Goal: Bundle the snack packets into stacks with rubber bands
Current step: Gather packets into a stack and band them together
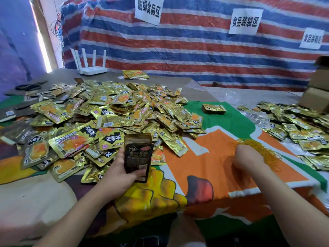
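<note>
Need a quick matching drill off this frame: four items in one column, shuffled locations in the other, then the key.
Items
1. stack of packets
2. rubber bands
3. router
4. bundled stack

Places
A. far left end of the table, by the tarp
B. lying alone on the green part of the cloth
C. held upright in the left hand
D. orange pile under the right hand

Pairs: 1-C, 2-D, 3-A, 4-B

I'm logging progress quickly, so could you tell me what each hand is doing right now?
Left hand: grips a stack of packets.
Right hand: on the rubber bands; grip cannot be told.
</note>
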`<state>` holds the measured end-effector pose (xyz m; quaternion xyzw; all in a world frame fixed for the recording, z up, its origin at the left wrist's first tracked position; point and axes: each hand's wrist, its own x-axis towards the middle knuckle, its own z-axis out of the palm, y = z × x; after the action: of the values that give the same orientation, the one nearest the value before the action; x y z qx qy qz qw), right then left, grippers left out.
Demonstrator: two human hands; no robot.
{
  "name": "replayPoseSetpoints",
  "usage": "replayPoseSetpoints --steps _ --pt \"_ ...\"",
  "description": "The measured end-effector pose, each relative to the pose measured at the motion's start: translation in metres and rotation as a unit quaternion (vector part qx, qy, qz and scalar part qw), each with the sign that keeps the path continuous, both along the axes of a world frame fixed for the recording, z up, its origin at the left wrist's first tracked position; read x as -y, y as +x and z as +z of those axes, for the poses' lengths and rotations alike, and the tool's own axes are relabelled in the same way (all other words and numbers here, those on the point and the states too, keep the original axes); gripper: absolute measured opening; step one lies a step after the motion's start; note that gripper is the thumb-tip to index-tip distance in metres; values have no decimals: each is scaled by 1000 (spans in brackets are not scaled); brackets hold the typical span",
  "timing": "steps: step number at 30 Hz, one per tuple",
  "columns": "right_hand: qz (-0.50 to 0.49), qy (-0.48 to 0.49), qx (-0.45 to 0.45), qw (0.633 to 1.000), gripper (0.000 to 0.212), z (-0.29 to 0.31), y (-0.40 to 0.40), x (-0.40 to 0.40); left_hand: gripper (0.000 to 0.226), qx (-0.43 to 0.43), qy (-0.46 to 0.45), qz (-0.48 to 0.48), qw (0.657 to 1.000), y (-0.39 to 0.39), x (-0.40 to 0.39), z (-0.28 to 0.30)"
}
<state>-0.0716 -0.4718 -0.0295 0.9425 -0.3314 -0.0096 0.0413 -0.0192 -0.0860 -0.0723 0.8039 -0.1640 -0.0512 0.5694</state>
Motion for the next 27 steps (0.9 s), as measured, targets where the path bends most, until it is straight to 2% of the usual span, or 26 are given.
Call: replayPoseSetpoints --steps 2,3,5,7,9,11,13,15,17,20,22,24,27 --pt "18 -16 28 999 11 1 1 0 69 0 -1 -2 1000 -1 0 0" --pt "34 -11 77 996 11 1 3 0 69 0 -1 -3 1000 -1 1 1" --pt "65 69 224 970 12 3 7 -9 67 1 -2 -3 1000 -2 2 1" --pt "64 218 355 907 12 7 13 -28 64 -2 0 -3 1000 -2 2 3" --pt "54 401 420 812 11 10 19 -52 62 -9 -3 -6 1000 -2 1 3" --pt "62 571 426 699 11 9 22 -77 61 -19 -6 -10 1000 -2 0 2" --pt "68 696 398 594 11 7 26 -103 62 -25 -5 -8 1000 -3 -1 2" --pt "55 769 383 509 13 4 30 -126 62 -26 4 -3 1000 -3 -2 3" --pt "32 818 364 445 11 1 34 -143 66 -27 15 -1 1000 -3 -3 4" --pt "13 864 318 389 5 0 36 -161 69 -28 25 4 999 -3 -5 3" --pt "4 879 291 378 18 -1 37 -169 72 -25 34 6 999 -3 -6 2" --pt "-5 895 275 351 23 -2 39 -173 74 -23 34 9 999 -2 -6 1" --pt "4 912 264 314 9 0 37 -177 82 -30 28 11 999 0 -6 -1"
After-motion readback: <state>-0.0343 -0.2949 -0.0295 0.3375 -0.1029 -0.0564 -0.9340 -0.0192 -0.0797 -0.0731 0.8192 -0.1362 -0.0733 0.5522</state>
